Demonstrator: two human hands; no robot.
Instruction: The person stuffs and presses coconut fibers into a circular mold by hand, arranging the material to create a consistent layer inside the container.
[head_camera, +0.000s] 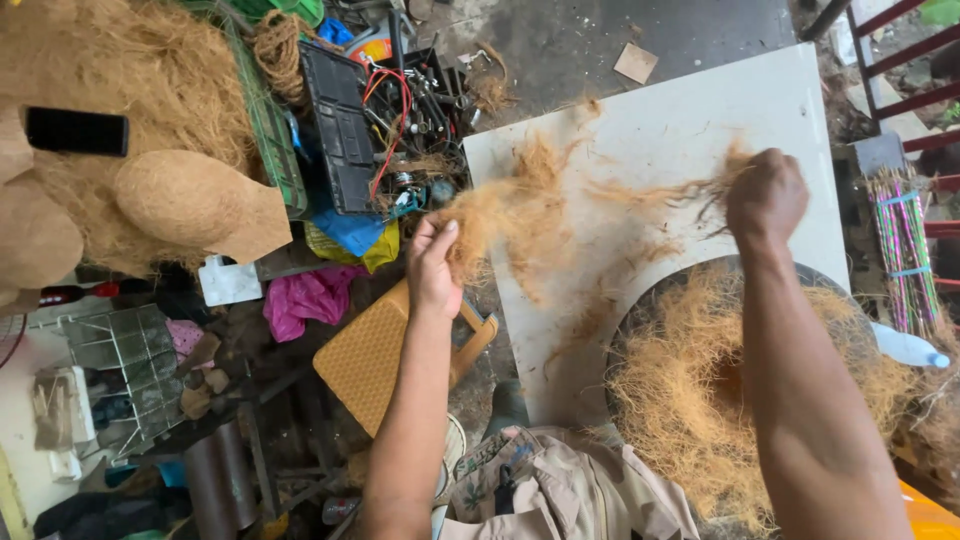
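A stretched tuft of brown coconut fibre (560, 205) hangs between both hands above a white board (690, 130). My left hand (432, 265) grips the thick end of the tuft at the board's left edge. My right hand (766, 198) is closed on the thin wispy end near the board's right side. Below the right forearm, a round dark basin (640, 300) holds a nest-shaped bed of the same fibre (690, 390).
A big heap of loose fibre with shaped fibre cups (150, 150) fills the upper left. A black toolbox with wires (380, 120), a pink bag (305, 298), a yellow woven stool (375, 360) and a bundle of coloured sticks (905, 245) lie around.
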